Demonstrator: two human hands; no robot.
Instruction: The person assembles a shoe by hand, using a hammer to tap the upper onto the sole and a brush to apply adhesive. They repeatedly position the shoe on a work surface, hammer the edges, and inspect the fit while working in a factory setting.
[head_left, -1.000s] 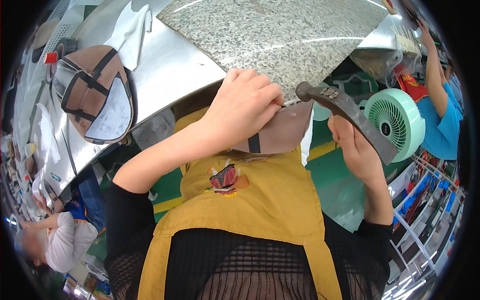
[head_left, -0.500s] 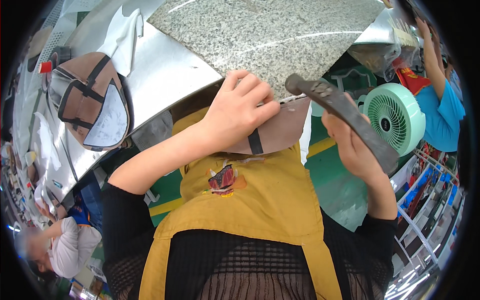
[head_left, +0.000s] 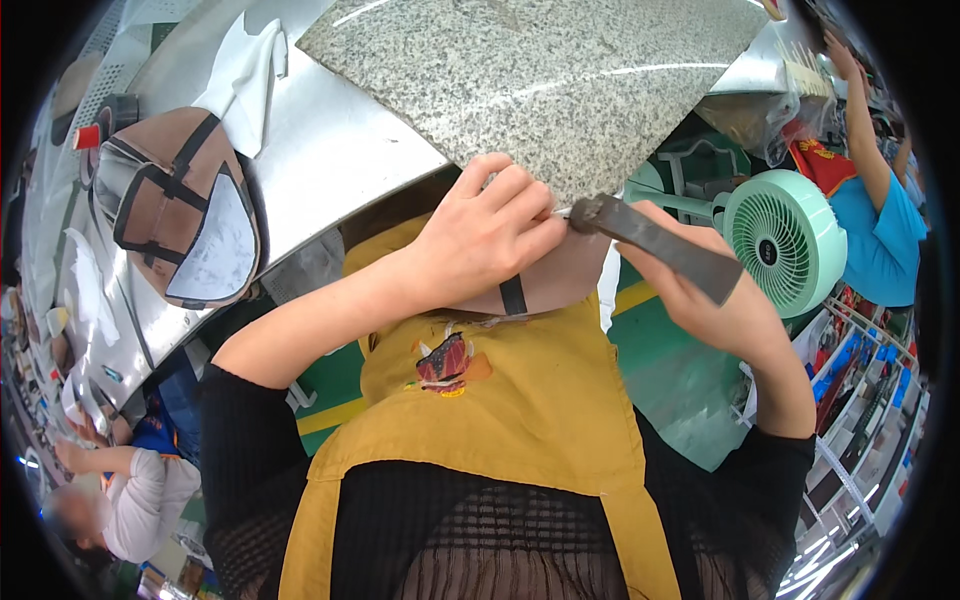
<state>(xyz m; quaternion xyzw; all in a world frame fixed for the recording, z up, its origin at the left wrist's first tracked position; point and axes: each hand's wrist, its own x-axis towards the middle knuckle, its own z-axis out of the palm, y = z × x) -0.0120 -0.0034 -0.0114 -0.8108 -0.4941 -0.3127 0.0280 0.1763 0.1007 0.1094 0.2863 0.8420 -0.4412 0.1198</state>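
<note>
Hands [head_left: 490, 228] close together, right hand [head_left: 712, 300] around hammer [head_left: 665, 245]

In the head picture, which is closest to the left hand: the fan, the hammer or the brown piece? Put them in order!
1. Brown piece: touching the left hand, below its fingers.
2. Hammer: just right of those fingers, held in the right hand.
3. Fan: farther right, past the right hand.
</note>
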